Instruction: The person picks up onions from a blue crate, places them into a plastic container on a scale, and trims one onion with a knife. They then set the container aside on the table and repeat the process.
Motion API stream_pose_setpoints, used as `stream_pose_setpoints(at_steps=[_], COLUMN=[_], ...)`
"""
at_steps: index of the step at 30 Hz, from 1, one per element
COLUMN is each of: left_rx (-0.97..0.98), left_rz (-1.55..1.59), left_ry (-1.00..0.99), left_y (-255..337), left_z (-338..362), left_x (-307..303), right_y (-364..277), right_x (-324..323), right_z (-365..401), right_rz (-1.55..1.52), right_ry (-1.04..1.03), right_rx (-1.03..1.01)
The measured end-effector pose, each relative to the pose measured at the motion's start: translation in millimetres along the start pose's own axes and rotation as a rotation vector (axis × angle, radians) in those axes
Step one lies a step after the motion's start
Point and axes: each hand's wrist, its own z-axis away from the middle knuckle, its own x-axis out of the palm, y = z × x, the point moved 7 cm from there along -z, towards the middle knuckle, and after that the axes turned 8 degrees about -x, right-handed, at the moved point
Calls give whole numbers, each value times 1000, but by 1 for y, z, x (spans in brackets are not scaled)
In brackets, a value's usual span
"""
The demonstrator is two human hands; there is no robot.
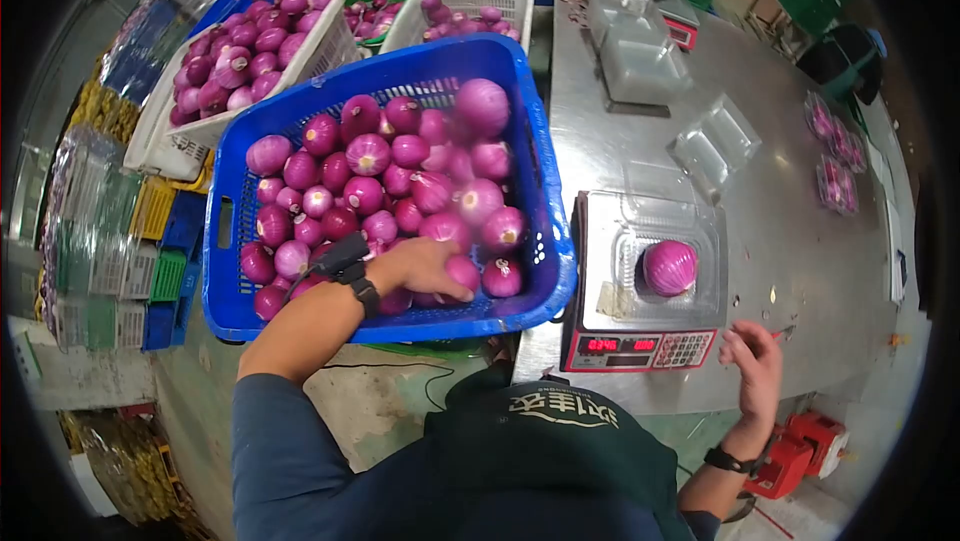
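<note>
Purple onion (pixel 462 273) at the lower edge of the blue crate (pixel 548 241) sits clasped under the curled left grip (pixel 428 266), with the scale (pixel 640 346) to its right. The right grip (pixel 755 361), spread and empty, hovers beside the scale.

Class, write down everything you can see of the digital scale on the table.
The digital scale is a steel-topped unit with a front panel bearing red lit displays and a keypad. It sits at the near edge of the steel table, beside the blue crate. On its platform lies an open clear clamshell tray holding one red onion. The right hand hovers near its front right corner, not touching.
</note>
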Motion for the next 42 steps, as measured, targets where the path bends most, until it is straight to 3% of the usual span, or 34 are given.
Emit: stream_pose_setpoints(at_steps=[1,3,4,5,7,9,11,13,18,21,25,27,29,33,35,36,38,42], left_rx=[48,96,104,109,58,-151,-373,-466,-348,-352,-441,-414,-517,-463,-305,-255,-120,212], left_rz=[84,167,181,199,179,151,93,137,26,-23,157,45,16,-46,531,757,983,1139], left_ry=[-38,-74,-58,-41,245,425,561,672,993,1081,908,1034,907,880,854,770,685,664], left_y=[2,3,4,2,-18,-59,-105,-137,-142,-145,-154,-162,-139,-151,-179,-153,-146,-41], left_z=[-5,-7,-5,-3,9,17,22,28,2,-10,-18,-25,-19,-20,-27,-11,-1,73], left_x=[9,10,1,-7,-47,-83,-113,-126,-123,-117,-120,-112,-117,-119,-108,-112,-121,-148], right_y=[0,14,69,91,126,140,141,131,121,107,52,49,43,37,30,28,21,4], right_x=[-15,-48,-93,-114,-164,-190,-180,-162,-110,-82,-42,-38,-29,-27,-25,-24,-16,13], right_z=[5,9,2,9,31,56,61,54,29,16,14,16,15,22,22,22,16,-3], right_rz=[-48,-624,-308,-309,18,354,290,226,173,184,228,192,121,96,55,56,-4,-136], right_ry=[16,171,301,293,436,575,614,649,544,450,447,487,464,458,445,420,383,225], right_rx=[39,-111,136,132,90,68,74,56,17,-30,-72,-76,-86,-57,-86,-82,-96,-147])
